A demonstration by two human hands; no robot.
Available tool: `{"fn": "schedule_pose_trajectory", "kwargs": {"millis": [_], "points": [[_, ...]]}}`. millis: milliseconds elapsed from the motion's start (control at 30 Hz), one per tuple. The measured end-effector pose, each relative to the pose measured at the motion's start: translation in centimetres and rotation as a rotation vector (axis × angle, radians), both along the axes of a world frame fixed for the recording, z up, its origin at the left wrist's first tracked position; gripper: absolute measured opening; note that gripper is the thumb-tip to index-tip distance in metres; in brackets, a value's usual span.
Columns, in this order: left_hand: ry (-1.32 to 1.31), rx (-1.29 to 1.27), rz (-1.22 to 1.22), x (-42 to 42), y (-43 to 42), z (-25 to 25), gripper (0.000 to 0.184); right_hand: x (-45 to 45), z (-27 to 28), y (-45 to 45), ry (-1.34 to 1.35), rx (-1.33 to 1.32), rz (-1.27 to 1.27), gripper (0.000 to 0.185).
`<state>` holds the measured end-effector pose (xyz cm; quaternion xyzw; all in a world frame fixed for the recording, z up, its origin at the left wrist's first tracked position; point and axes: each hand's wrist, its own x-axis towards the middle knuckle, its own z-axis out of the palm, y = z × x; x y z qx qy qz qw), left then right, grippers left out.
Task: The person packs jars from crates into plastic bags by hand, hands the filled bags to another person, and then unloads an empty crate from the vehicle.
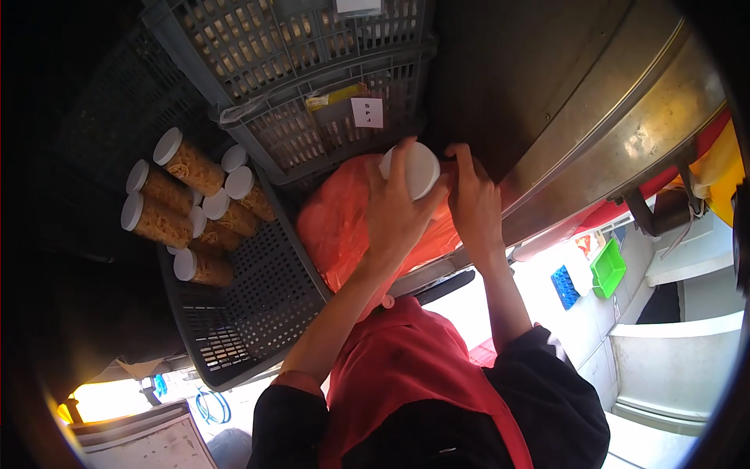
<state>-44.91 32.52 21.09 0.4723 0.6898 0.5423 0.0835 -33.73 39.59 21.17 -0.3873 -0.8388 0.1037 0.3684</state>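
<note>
My left hand [394,205] grips a jar with a round white lid [423,170], fingers and thumb around its side. Most of the jar's body is hidden below the lid. Beside it, my right hand [476,207] has bent fingers, with the index finger raised near the lid. Whatever its fingertips hold is hidden. Under both hands lies an orange-red plastic bag [334,223]. To the left, a dark grey perforated basket [262,273] holds several white-lidded jars [191,166] of golden-brown food, lying tilted in a pile at its far end.
Stacked grey crates [285,144] stand beyond the hands, one bearing a white label [367,112]. A metal ledge [594,133] runs along the right. Lower right, a green tray [608,268] and a blue item [564,287] lie on the tiled floor.
</note>
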Motion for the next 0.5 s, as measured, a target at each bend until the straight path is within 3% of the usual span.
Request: {"fn": "schedule_pose_trajectory", "kwargs": {"millis": [200,367,433,500], "points": [[0.074,0.026,-0.084,0.4,2.2,-3.1,0.069,0.4,0.7,0.6,0.044,-0.004,0.006,0.033],[0.181,-0.069,-0.247,0.5,4.1,-10.5,0.068,0.6,0.4,0.8,0.056,-0.048,-0.004,0.032],[0.802,-0.344,-0.190,0.5,4.4,-14.2,0.062,0.5,-0.2,1.0,0.010,-0.052,-0.009,0.031],[0.868,-0.287,-0.177,0.7,4.1,-14.3,0.052,0.6,-1.0,1.7,-0.106,-0.043,-0.018,0.032]]}}
